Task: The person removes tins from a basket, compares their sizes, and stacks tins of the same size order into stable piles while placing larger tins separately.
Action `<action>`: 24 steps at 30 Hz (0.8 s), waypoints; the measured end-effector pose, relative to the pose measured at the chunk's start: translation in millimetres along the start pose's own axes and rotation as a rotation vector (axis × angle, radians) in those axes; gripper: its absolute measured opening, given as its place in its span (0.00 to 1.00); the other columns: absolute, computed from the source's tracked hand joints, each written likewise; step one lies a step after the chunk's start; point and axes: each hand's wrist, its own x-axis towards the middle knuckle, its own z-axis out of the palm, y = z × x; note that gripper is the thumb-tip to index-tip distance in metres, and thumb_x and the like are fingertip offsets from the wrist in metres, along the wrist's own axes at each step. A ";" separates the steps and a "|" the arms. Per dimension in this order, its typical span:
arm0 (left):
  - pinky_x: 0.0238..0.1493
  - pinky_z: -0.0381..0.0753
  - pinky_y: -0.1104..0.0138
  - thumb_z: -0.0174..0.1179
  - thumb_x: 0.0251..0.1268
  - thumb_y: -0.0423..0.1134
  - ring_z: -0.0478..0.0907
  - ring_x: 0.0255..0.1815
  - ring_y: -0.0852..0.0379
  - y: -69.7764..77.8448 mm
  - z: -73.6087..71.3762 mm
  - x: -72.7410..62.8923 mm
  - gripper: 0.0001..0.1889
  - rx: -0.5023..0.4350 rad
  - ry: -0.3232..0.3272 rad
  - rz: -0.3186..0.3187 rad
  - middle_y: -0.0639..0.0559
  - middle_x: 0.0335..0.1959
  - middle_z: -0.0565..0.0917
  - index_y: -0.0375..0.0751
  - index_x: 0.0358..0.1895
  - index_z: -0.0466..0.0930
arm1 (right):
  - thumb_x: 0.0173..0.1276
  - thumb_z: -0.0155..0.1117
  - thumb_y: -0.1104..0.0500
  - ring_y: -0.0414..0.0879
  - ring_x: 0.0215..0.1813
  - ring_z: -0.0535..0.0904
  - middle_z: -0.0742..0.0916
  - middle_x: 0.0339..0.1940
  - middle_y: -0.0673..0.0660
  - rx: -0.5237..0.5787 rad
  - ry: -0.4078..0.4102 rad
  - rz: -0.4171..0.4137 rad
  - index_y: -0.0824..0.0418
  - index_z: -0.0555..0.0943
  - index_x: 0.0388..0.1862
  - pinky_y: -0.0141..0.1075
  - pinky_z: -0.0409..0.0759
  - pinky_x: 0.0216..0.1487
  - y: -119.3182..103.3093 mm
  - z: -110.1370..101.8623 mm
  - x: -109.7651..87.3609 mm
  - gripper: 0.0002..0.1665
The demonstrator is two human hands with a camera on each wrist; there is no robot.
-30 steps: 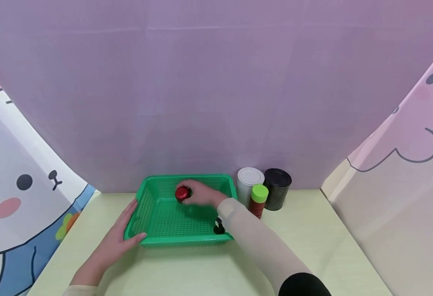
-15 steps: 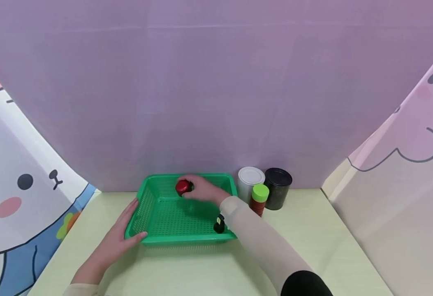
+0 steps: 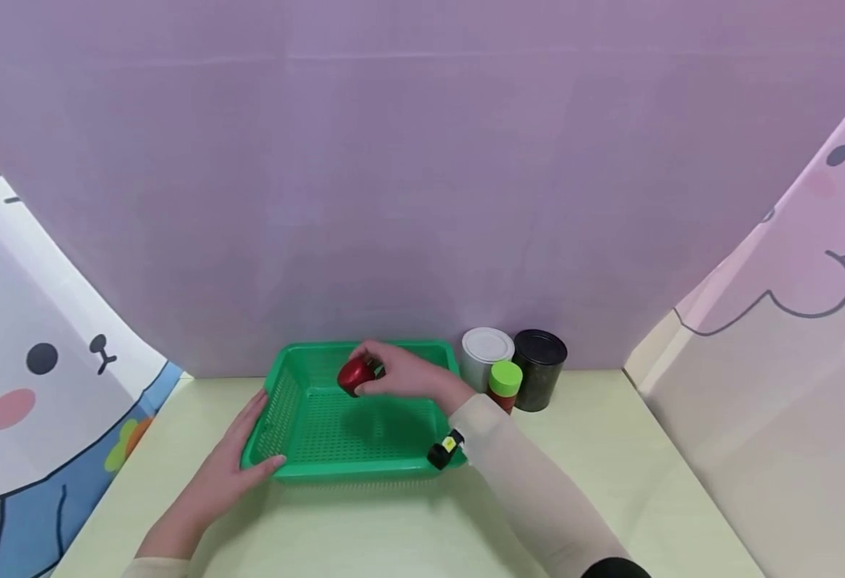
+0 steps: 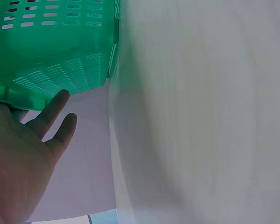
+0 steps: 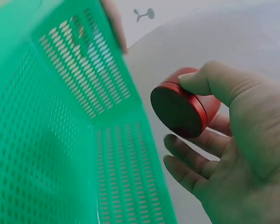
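Right hand: the right hand (image 3: pixel 404 375) holds the red tin (image 3: pixel 355 375) above the far part of the green basket (image 3: pixel 364 464), thumb curled over its rim and fingers wrapped behind its side.
Red tin: a small round red container with a flat dark-red face (image 5: pixel 177 111), tilted on its side in the hand and clear of the basket floor.
Handling: it looks like stiff metal with a glossy finish, so probably light, rigid and a little slippery; a pinch across its short side wall, as here, seems the surest hold.
Left hand: the left hand (image 3: pixel 230 461) rests against the near left corner of the basket with fingers straight, gripping nothing; in the left wrist view its fingers (image 4: pixel 53 112) lie along the basket's outer wall.
Basket: perforated plastic, likely light and somewhat flexible.
Nearby: a white can (image 3: pixel 486 357), a black can (image 3: pixel 540 367) and a green-capped bottle (image 3: pixel 505 383) stand close together just right of the basket on the table (image 3: pixel 610 449).
Hidden: the tin's far side sits behind the fingers; whether its lid is tight cannot be told.
Hard to make out: the small black device (image 3: pixel 445 451) on the right wrist, and the bottle's lower part behind the sleeve.
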 end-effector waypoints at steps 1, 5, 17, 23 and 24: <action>0.76 0.45 0.76 0.75 0.72 0.40 0.48 0.89 0.26 -0.2 -0.1 0.0 0.54 -0.001 0.001 0.002 0.42 0.93 0.50 0.47 0.93 0.48 | 0.77 0.77 0.54 0.44 0.63 0.82 0.86 0.60 0.47 0.001 -0.001 -0.012 0.52 0.78 0.71 0.37 0.85 0.60 -2.7 0.0 -3.4 0.28; 0.79 0.47 0.70 0.75 0.72 0.40 0.48 0.89 0.27 -1.2 -0.3 0.2 0.54 -0.006 -0.004 -0.002 0.42 0.93 0.49 0.48 0.93 0.48 | 0.78 0.75 0.55 0.43 0.63 0.81 0.85 0.61 0.48 0.008 0.021 -0.057 0.53 0.77 0.73 0.39 0.84 0.62 -10.0 2.5 -18.8 0.29; 0.77 0.45 0.73 0.75 0.72 0.40 0.48 0.89 0.27 -3.3 -0.4 1.1 0.54 -0.007 -0.003 0.006 0.40 0.92 0.50 0.48 0.93 0.48 | 0.80 0.74 0.56 0.51 0.60 0.83 0.84 0.67 0.54 0.124 0.264 -0.055 0.54 0.76 0.77 0.50 0.84 0.60 -19.1 3.8 -77.3 0.31; 0.81 0.48 0.63 0.75 0.73 0.40 0.48 0.89 0.26 -2.8 -1.0 1.0 0.54 -0.008 -0.010 -0.001 0.42 0.93 0.49 0.47 0.93 0.48 | 0.79 0.74 0.59 0.52 0.59 0.82 0.85 0.61 0.56 0.140 0.372 -0.047 0.55 0.78 0.71 0.47 0.82 0.57 -12.9 -9.3 -95.8 0.25; 0.81 0.48 0.62 0.75 0.73 0.40 0.48 0.89 0.26 -2.7 -1.0 1.1 0.54 -0.008 -0.009 0.000 0.42 0.93 0.49 0.47 0.93 0.48 | 0.79 0.75 0.59 0.52 0.60 0.82 0.85 0.61 0.55 0.140 0.383 -0.046 0.55 0.78 0.71 0.48 0.81 0.57 -11.6 -11.3 -98.4 0.26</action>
